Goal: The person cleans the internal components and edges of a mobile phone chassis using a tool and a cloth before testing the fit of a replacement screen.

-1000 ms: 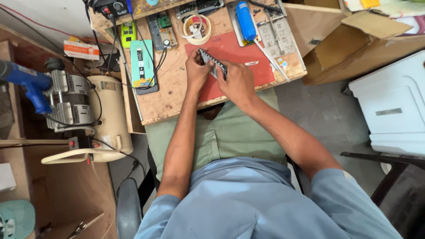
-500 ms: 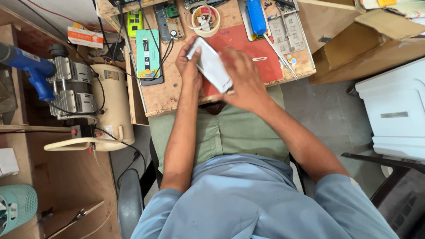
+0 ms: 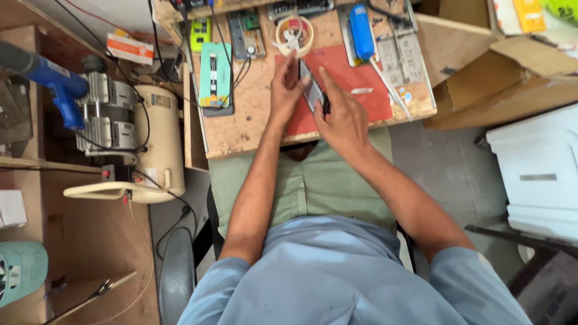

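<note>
Both hands meet over the red mat (image 3: 361, 90) on the wooden table (image 3: 241, 129): the left hand (image 3: 286, 90) pinches the upper edge of a thin phone (image 3: 313, 90), and the right hand (image 3: 342, 117) grips its lower end, fingers curled. Just above the mat lies a tape roll (image 3: 294, 36); left of the mat lies a green circuit board (image 3: 215, 75).

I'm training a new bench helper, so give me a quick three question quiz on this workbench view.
1. True or false: both hands hold the flat grey rectangular phone-like device.
2. What lies under the device: A) the red rectangular mat B) a green towel C) a metal tray?
3. What colour is the cylindrical tool at the wooden bench's far edge?

Key: 1 true; 2 A; 3 blue.
</note>
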